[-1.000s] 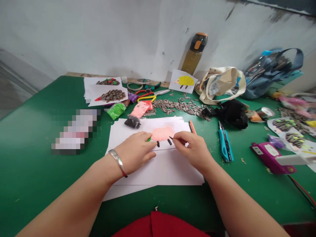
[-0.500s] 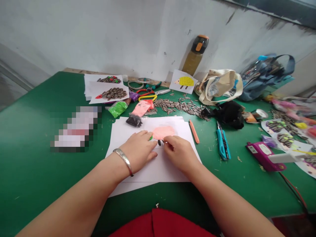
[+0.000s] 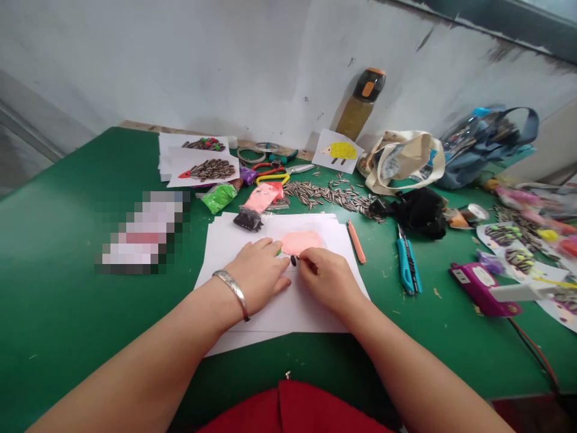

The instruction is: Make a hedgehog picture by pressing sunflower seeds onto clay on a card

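A stack of white paper (image 3: 279, 307) lies in front of me with a flat, rounded patch of pink clay (image 3: 301, 242) on the top sheet. My left hand (image 3: 261, 270) rests on the paper, fingers stretched out, just left of the patch. A bit of green (image 3: 279, 251) shows by its fingertips. Below the patch's lower edge sits a small black clay piece (image 3: 294, 261). Beside that piece, my right hand (image 3: 331, 279) is closed in a pinch, and a tiny dark bit of clay shows at its fingertips. The rest of its grip is hidden.
Bags of black clay (image 3: 249, 220), pink clay (image 3: 264, 196) and green clay (image 3: 219, 197) lie behind the paper. Sunflower seeds (image 3: 333, 193) are scattered beyond. A pink stick (image 3: 356, 242), a utility knife (image 3: 408, 264) and a glue gun (image 3: 484, 288) lie to the right.
The view has shifted slightly. Both hands keep nearly the same place and pose beside the pink patch; the right fingertips stay at the black piece.
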`<move>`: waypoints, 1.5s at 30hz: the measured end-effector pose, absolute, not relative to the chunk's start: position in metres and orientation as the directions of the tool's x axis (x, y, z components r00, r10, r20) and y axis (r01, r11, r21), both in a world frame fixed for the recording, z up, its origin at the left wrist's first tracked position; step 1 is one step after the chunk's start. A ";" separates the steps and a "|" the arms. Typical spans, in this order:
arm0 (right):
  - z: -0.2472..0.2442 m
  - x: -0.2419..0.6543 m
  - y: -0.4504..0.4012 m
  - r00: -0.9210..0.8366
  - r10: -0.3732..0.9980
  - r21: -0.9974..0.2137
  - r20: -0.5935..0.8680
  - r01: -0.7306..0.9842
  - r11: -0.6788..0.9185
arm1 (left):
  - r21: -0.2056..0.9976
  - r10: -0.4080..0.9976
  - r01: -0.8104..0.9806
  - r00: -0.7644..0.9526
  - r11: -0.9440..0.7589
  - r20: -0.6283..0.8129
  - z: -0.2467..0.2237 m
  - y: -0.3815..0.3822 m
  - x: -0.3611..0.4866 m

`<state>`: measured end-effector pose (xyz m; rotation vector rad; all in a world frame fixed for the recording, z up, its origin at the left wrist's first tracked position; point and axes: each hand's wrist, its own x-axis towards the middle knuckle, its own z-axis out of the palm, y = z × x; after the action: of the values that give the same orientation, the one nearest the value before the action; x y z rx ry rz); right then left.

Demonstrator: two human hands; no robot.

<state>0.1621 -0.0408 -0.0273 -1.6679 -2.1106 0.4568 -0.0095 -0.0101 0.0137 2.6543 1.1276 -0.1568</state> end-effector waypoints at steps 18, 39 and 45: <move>-0.027 0.165 -0.047 -0.227 0.968 -0.494 0.112 0.832 0.252 | 0.207 0.692 0.720 0.694 -0.663 -0.200 0.014 -0.010 -0.009; -0.009 0.213 -0.040 -0.060 0.998 -0.625 -0.002 0.779 0.046 | 0.280 0.663 0.688 0.723 -0.670 -0.192 0.018 -0.007 -0.015; -0.005 0.209 -0.043 -0.147 0.989 -0.563 -0.016 0.819 0.113 | 0.255 0.659 0.697 0.717 -0.670 -0.226 0.019 -0.010 -0.011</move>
<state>0.2085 -0.0428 -0.0053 -1.7620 -2.0335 0.6424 -0.0110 -0.0100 0.0193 2.6011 1.0602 -0.1639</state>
